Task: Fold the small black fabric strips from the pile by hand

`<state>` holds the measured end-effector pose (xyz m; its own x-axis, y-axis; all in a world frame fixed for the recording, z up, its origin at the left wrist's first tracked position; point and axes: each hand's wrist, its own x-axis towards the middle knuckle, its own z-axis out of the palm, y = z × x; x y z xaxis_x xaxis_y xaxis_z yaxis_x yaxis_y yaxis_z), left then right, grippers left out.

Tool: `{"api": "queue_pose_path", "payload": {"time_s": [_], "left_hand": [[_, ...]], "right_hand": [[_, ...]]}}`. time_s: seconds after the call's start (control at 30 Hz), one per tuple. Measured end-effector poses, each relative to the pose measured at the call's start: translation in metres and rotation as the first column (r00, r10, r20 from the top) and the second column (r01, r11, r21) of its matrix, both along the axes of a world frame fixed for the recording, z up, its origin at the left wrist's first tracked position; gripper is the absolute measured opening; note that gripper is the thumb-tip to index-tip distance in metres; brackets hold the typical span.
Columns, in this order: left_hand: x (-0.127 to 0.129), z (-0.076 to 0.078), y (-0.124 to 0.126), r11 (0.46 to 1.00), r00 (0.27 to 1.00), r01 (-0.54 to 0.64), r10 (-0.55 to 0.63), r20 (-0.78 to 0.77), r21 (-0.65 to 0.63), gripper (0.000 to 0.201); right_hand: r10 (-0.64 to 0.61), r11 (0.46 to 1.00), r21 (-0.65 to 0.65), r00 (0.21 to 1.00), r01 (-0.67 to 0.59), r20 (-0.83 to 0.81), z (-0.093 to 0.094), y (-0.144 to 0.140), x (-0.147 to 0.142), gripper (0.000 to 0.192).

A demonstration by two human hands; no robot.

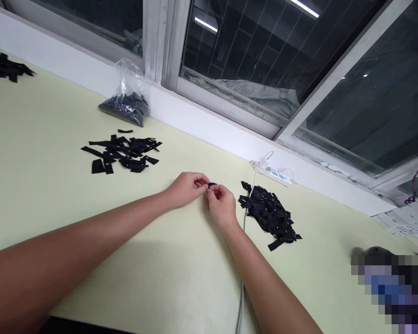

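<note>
Both hands, left [187,188] and right [222,204], pinch one black tab [212,184] in a closed grip; pile [269,214] at 3 o'clock on the tabletop [181,269].

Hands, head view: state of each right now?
Left hand: closed, pinching the small black piece.
Right hand: closed, pinching the same piece from the other side.
</note>
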<state>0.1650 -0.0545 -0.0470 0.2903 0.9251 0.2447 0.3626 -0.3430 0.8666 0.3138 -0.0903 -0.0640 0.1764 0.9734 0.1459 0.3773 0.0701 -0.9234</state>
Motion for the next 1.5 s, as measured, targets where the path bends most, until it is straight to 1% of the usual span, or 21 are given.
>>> {"api": "queue_pose_path", "payload": {"time_s": [0.17,0.33,0.43,0.53,0.7,0.77,0.9,0.97,1.1,1.17,1.27,1.5], "left_hand": [[0.0,0.0,0.0,1.0,0.999,0.004,-0.004,0.043,0.017,0.018],[0.0,0.0,0.003,0.999,0.999,-0.037,0.036,0.033,0.019,0.015],[-0.001,0.001,0.004,0.998,0.997,-0.069,0.069,0.023,0.002,0.016],[-0.001,0.002,0.004,0.996,0.995,-0.086,0.087,0.047,-0.016,0.018],[-0.001,0.004,0.002,0.995,0.995,-0.07,0.075,0.069,-0.068,0.025],[-0.001,0.005,0.002,0.996,0.996,-0.075,0.077,0.041,-0.05,0.027],[-0.003,0.004,0.003,0.995,0.995,-0.077,0.08,-0.055,0.064,0.032],[-0.003,0.003,0.005,0.994,0.992,-0.064,0.073,-0.104,0.094,0.035],[-0.003,0.0,0.007,0.986,0.983,-0.098,0.117,-0.139,0.136,0.028],[-0.003,-0.002,0.008,0.983,0.979,-0.121,0.141,-0.149,0.14,0.033],[-0.003,-0.005,0.012,0.984,0.975,-0.117,0.139,-0.175,0.132,0.041],[-0.005,-0.011,0.015,0.987,0.98,-0.099,0.12,-0.16,0.129,0.042]], "right_hand": [[-0.029,0.998,0.063,0.986,0.018,0.165,0.005,-0.002,0.003,0.022],[-0.016,0.997,0.083,0.969,-0.005,0.247,0.009,-0.006,0.002,0.023],[-0.006,0.997,0.074,0.973,-0.011,0.229,0.008,-0.006,0.002,0.023],[0.025,0.997,0.062,0.983,-0.037,0.183,0.006,-0.004,0.004,0.025],[0.054,0.998,0.038,0.993,-0.058,0.103,0.002,0.0,0.006,0.027],[0.048,0.998,0.044,0.995,-0.052,0.085,0.001,0.001,0.007,0.027],[0.018,0.998,0.058,0.997,-0.022,0.07,0.001,0.001,0.008,0.028],[0.014,0.998,0.053,0.998,-0.017,0.056,0.001,0.001,0.008,0.029],[0.019,0.999,0.048,0.999,-0.02,0.032,-0.001,0.002,0.009,0.029],[0.017,0.998,0.052,0.999,-0.018,0.03,-0.001,0.002,0.009,0.028],[0.014,0.998,0.054,0.999,-0.016,0.031,-0.001,0.002,0.009,0.028],[0.017,0.999,0.047,0.999,-0.019,0.036,-0.001,0.002,0.009,0.028]]}}
